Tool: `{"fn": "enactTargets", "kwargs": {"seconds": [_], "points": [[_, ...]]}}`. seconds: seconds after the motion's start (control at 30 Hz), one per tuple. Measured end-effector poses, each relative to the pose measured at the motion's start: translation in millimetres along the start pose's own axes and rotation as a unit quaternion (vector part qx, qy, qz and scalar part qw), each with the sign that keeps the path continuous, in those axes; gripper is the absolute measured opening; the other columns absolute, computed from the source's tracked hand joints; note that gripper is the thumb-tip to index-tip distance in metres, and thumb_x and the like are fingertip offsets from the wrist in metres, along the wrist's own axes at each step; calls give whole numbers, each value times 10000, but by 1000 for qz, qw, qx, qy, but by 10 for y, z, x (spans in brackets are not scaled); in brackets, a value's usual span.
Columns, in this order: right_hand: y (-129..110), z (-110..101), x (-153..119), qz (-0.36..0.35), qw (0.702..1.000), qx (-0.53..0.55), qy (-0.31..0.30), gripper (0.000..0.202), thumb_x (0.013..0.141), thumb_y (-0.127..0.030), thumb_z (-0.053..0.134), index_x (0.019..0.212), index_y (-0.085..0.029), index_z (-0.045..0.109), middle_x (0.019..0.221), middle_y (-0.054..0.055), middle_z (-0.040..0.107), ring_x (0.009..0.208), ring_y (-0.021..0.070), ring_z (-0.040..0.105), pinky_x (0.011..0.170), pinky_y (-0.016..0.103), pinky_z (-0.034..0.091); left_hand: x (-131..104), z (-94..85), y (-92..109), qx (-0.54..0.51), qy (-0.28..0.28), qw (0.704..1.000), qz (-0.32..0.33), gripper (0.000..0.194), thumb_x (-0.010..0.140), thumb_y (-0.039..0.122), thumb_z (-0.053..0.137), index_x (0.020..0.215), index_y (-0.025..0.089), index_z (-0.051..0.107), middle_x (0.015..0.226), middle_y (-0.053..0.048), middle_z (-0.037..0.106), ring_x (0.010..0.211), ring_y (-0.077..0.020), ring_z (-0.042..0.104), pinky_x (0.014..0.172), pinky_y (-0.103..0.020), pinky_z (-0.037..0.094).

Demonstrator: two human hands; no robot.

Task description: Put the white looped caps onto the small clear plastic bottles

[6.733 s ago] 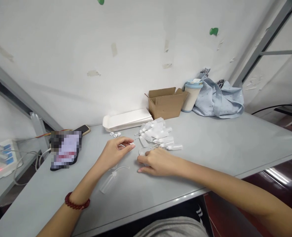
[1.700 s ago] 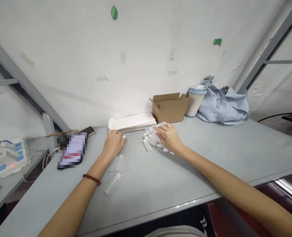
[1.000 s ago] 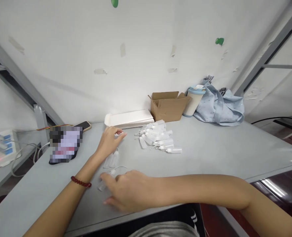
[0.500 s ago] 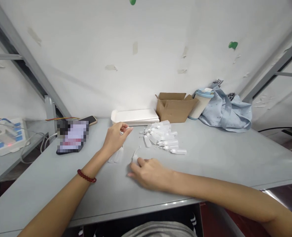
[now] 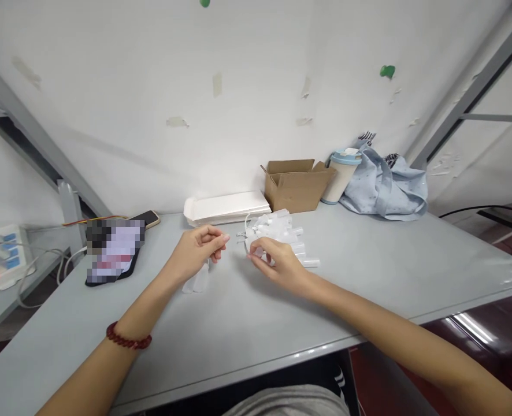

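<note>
My left hand (image 5: 199,248) hovers over the table with thumb and fingertips pinched together; whatever is between them is too small to make out. Just below it lie a few translucent small bottles (image 5: 197,280), partly covered by the hand. My right hand (image 5: 279,263) is closed, its thumb and index finger gripping a small plastic bottle (image 5: 259,252) mostly hidden by the fingers. A thin curved strip rises above that grip. Behind the right hand is a pile of clear small plastic bottles (image 5: 277,225) with white tops, partly blocked from sight.
Against the wall stand a white flat box (image 5: 227,208), an open cardboard box (image 5: 297,190), a cup with a blue lid (image 5: 340,179) and a light blue cloth bag (image 5: 381,185). Phones (image 5: 147,218) lie at the left, near a power strip (image 5: 0,254) with cables.
My right hand has lifted from the near part of the table towards the pile, carrying the small plastic bottle. My left hand stays pinched near its place. The view has shifted slightly.
</note>
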State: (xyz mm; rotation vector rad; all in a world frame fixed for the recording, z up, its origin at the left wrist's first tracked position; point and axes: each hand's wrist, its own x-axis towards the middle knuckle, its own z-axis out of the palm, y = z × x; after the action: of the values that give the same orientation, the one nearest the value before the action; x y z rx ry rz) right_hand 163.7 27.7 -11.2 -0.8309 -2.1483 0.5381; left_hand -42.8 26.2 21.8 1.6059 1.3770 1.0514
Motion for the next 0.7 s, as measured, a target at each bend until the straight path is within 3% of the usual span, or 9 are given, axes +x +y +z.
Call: {"fn": "enactTargets", "kwargs": {"seconds": [0.1,0.23,0.37,0.5,0.63,0.7], "points": [[-67,-61,33,57,985,160,-41,79,858,-264,503,828,-194,483,793,19,596,683,121,559,581,238,438,-8,25,-26,-34,-36,999,1,305,757,459,609,804,160,642,625,9,549,527,-111,521,521,-256,486],[-131,-95,48,110,913,381,-99,208,840,-330,568,816,-200,408,828,40,640,655,119,590,560,249,449,-32,49,-52,-84,-88,993,9,289,790,443,585,844,168,654,645,11,539,560,-116,529,598,-286,494],[-84,-49,47,150,857,480,-114,259,803,-326,626,808,-208,395,824,32,659,628,114,598,532,235,446,-54,59,-15,-94,-95,991,0,306,789,459,575,823,164,647,661,-9,568,605,-148,573,669,-336,517],[-20,-14,58,178,851,486,-86,268,779,-311,651,805,-204,406,822,32,662,620,115,597,529,234,446,-70,-54,65,-8,-121,993,0,300,789,458,564,812,174,658,649,-10,588,591,-149,572,614,-294,500],[-20,-57,80,179,862,471,-60,262,784,-307,640,796,-206,398,826,28,667,602,109,589,533,235,439,-142,-176,132,136,-258,954,-76,270,723,436,625,874,215,660,499,58,513,380,-106,439,388,-216,345],[-31,-81,87,178,862,472,-60,261,789,-307,633,803,-209,392,821,27,672,588,108,587,528,233,435,-190,-143,120,196,-284,936,-74,261,681,394,655,882,227,650,527,62,534,391,-112,450,384,-212,322]]}}
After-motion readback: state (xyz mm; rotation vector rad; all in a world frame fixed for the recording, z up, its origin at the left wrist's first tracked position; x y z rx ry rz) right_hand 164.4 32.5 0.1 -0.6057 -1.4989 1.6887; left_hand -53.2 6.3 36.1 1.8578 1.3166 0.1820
